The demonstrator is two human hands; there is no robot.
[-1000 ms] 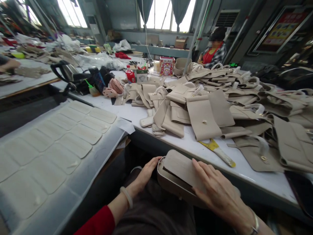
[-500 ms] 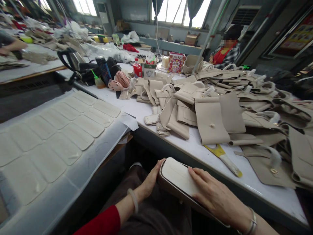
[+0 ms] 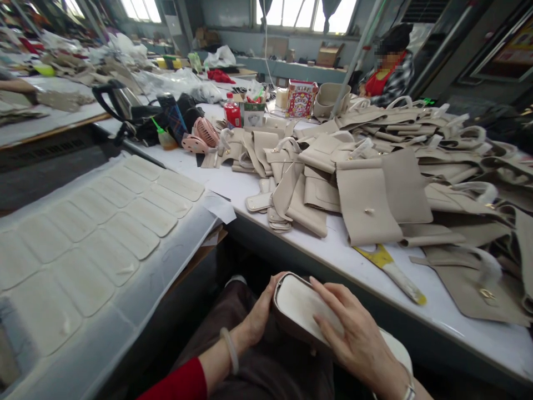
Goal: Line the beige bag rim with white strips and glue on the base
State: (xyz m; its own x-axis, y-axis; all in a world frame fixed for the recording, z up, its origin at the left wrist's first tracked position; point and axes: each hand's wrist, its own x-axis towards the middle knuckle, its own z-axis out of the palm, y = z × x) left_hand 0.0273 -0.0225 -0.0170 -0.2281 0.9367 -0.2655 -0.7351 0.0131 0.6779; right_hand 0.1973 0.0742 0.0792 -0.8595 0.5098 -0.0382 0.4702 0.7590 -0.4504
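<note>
1. The left hand [image 3: 260, 315] is curling its grip round the upper end of a long, beige, round-cornered, leather-like case [image 3: 289, 326], maybe to stop it slipping.
2. The right hand [image 3: 347, 325] is lying across a flat, pale, round-cornered panel [image 3: 291, 300] on top of the case. Its grip is staying loose, fingers a little apart, perhaps keeping the panel flat.
3. The case is slanting over the person's lap [image 3: 258, 358], beside a white desk [image 3: 175, 161], likely for easy reach. Whether it is touching the lap is hard to tell.
4. Thin, pale, rounded pieces [image 3: 120, 240] are lying in two rows on a cloudy plastic sheet [image 3: 156, 294], perhaps so none is covering another.
5. Beige, leather-like bag parts [image 3: 366, 203] are sitting heaped on the desk, seemingly to save room.
</note>
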